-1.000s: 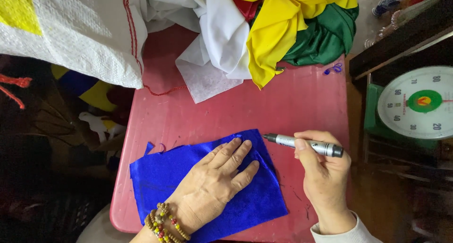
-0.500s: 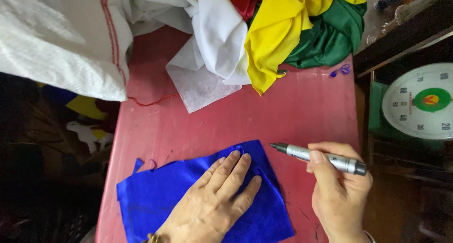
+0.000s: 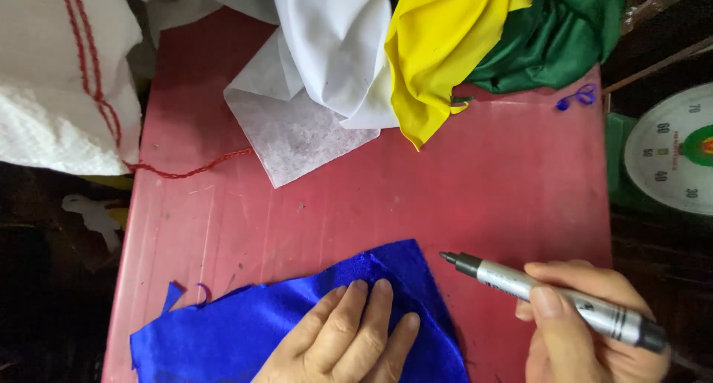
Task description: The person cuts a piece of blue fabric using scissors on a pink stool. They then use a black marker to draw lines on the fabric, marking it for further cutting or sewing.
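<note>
Blue cloth (image 3: pixel 297 323) at bench (image 3: pixel 483 197) near edge, left hand (image 3: pixel 349 338) flat and spread on it. Right hand (image 3: pixel 587 331) grip pinching marker (image 3: pixel 549 301), tip bare beside cloth edge. Risk: slick fabric creeps under palm, line smears

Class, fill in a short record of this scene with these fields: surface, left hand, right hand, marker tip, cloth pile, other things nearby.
surface: red scuffed tabletop
left hand: left hand lies flat, pressing the bright blue satin cloth piece at the near edge
right hand: right hand grips a silver-grey marker pen, uncapped
marker tip: points left, just off the blue cloth's right edge, not touching it
cloth pile: white fabric, yellow fabric and green fabric heaped at the far edge
other things nearby: white woven sack far left; round dial weighing scale at right
</note>
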